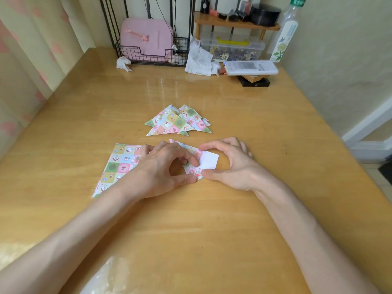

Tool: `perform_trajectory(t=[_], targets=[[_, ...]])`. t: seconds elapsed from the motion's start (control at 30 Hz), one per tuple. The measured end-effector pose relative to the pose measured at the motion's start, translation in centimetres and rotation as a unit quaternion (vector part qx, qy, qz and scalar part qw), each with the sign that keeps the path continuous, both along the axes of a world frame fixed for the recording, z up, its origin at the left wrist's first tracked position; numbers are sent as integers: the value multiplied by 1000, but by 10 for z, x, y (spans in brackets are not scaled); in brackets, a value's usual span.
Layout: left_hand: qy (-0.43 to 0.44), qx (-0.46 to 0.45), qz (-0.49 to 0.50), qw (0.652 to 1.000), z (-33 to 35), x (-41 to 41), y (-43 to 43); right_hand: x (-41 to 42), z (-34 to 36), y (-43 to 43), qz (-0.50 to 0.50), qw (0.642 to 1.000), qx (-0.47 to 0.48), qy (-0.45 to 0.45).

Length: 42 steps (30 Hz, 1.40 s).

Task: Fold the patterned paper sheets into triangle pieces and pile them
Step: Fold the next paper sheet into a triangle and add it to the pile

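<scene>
One sheet (210, 161) pinched by left grip (163, 166) and right grip (231, 166); one pile (192, 118) (several triangles (167, 124))

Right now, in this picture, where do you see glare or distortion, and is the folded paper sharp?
Head view: glare streaks on the table behind the triangle pile, a white patch near the bottom edge; wide-angle bending at the sides; the half-folded sheet is sharp, its white back washed out.

Pile of folded triangles (177, 122) at centre; flat sheets (121, 164) lower left; half-folded sheet (197, 162) white side up.
</scene>
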<state>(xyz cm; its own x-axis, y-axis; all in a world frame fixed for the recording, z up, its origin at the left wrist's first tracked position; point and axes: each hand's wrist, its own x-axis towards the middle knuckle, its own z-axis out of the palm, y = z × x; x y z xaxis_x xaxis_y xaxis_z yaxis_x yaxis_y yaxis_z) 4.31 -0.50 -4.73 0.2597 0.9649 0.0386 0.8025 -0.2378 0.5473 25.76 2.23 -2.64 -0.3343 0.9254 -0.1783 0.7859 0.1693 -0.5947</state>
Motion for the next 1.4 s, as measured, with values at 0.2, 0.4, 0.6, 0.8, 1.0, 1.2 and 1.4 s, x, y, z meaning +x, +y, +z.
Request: perform_trajectory(t=[0.2,0.4,0.6,0.8,1.0,1.2,1.4], targets=[[15,-14,-32,999,4,-3,0,-1,-6,-1,-1,1000,20,-6],[33,-35,-82,995,7,-11,1,-4,-11,-2,-7,999,31,-2],[11,-43,-90,995,5,-13,2,-7,-14,-2,-8,999,41,-5],[-3,-36,-89,995,2,-13,3,-7,-15,-2,-12,999,48,-8],[-15,-26,-86,996,-2,-14,4,-8,-19,-2,-17,998,56,-7],[-24,-15,-91,995,-7,-16,5,-11,-18,-2,-16,999,50,-13],[-32,82,-51,995,-11,-4,-1,4,-11,6,-50,991,74,102]])
